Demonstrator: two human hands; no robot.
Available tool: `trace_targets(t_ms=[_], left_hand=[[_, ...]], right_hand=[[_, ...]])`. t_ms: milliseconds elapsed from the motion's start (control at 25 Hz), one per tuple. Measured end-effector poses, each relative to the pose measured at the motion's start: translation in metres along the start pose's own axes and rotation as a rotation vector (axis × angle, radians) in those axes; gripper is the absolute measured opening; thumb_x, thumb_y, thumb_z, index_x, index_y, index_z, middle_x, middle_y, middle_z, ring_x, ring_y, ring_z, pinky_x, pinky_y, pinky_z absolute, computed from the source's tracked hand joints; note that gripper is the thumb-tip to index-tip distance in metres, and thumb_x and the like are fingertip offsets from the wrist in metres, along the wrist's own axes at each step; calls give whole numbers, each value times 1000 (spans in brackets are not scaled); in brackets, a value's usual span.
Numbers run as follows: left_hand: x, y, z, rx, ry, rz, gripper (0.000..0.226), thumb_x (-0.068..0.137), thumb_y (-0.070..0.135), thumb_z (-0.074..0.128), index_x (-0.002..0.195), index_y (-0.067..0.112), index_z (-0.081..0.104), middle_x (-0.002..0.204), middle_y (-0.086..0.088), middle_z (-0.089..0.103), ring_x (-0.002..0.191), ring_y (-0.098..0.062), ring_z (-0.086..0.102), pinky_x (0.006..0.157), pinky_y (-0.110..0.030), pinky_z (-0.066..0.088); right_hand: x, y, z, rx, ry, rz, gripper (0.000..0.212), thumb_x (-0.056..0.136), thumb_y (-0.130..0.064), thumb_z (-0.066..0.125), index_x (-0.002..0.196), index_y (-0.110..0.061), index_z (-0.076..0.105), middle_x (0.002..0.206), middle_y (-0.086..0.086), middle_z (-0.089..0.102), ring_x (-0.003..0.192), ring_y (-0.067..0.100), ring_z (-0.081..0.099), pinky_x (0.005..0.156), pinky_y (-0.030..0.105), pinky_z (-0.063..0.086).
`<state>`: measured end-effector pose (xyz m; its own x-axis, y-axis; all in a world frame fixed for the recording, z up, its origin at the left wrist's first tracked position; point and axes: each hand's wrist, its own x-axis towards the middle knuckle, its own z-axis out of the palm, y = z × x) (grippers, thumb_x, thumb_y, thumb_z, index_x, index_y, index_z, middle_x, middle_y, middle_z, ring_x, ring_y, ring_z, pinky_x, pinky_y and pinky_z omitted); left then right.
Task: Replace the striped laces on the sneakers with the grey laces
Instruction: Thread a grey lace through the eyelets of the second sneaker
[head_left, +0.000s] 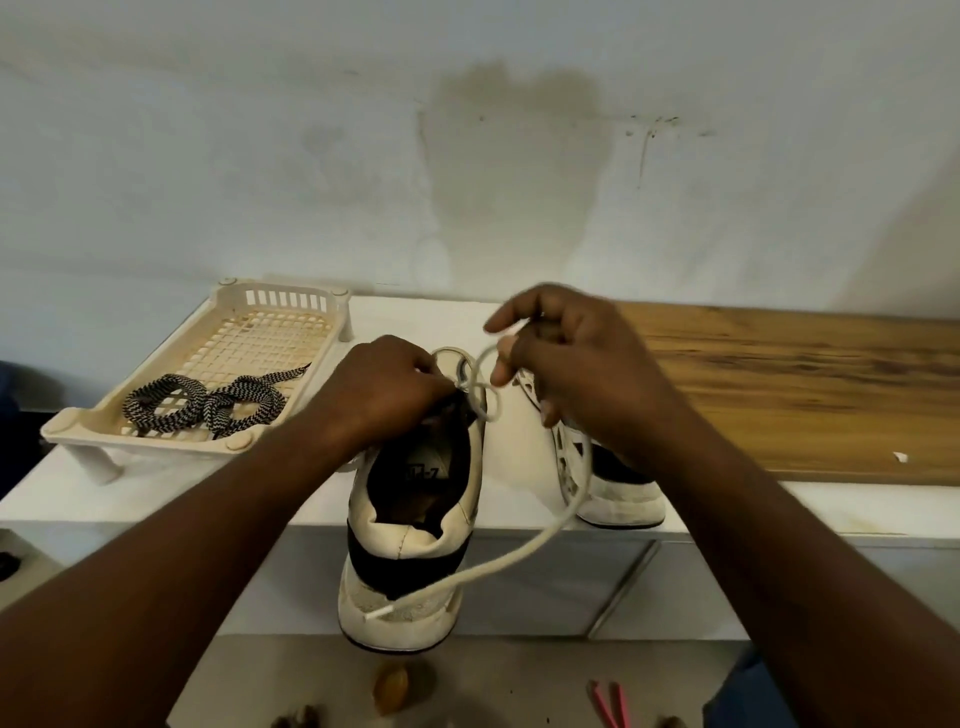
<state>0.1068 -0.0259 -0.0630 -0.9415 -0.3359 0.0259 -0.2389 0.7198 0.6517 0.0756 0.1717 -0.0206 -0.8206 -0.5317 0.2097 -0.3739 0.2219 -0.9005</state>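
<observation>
My left hand (387, 387) is curled at the top of the nearer sneaker (405, 540), fingertips pinching the grey lace (488, 566) just where it leaves the upper eyelets. My right hand (576, 374) grasps the same lace a little higher, with a loop of it caught around my fingers. The lace's loose end swings down past the shoe's heel, its tip hanging in front of the sole. This sneaker is lifted, heel towards me, at the edge of the white tabletop (415, 317). The other sneaker (623, 501) stands behind my right wrist. The striped laces (208, 402) lie tangled in the cream tray (156, 442) to the left.
</observation>
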Motion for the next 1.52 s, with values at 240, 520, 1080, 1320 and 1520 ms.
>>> trace_targets(t_ms=[240,520,1080,1320,1520], left_hand=[[0,6,-22,-371,-37,-155,20,81,17,71,79,-4,71,72,-7,62,69,-18,51,65,-32,37],[6,2,-40,-625,46,43,37,89,27,76,56,13,68,61,-8,58,70,-24,64,87,-44,58],[-7,14,-46,-583,-65,225,28,95,19,65,75,0,67,61,-11,41,53,-19,37,51,-29,37],[-9,3,-49,-519,-164,161,30,95,18,64,68,4,66,61,-10,50,53,-21,43,50,-28,41],[-12,5,-52,-434,-224,159,18,97,12,59,86,7,72,74,-7,66,59,-17,53,58,-31,46]], right_hand=[[4,26,0,-752,19,107,20,90,-33,64,110,-37,64,85,-13,69,87,9,63,80,36,57],[6,17,-5,-816,205,20,11,87,-35,65,86,-29,75,83,-12,71,81,11,66,70,28,54],[27,25,32,-137,146,-155,9,95,-24,74,103,-27,75,89,-12,75,87,3,71,80,28,57],[40,46,29,-786,298,-92,7,90,-26,65,92,-29,72,88,-8,71,88,19,64,83,44,56],[31,31,35,-343,115,-250,32,91,-31,75,122,-31,67,112,-16,73,109,4,65,96,36,52]])
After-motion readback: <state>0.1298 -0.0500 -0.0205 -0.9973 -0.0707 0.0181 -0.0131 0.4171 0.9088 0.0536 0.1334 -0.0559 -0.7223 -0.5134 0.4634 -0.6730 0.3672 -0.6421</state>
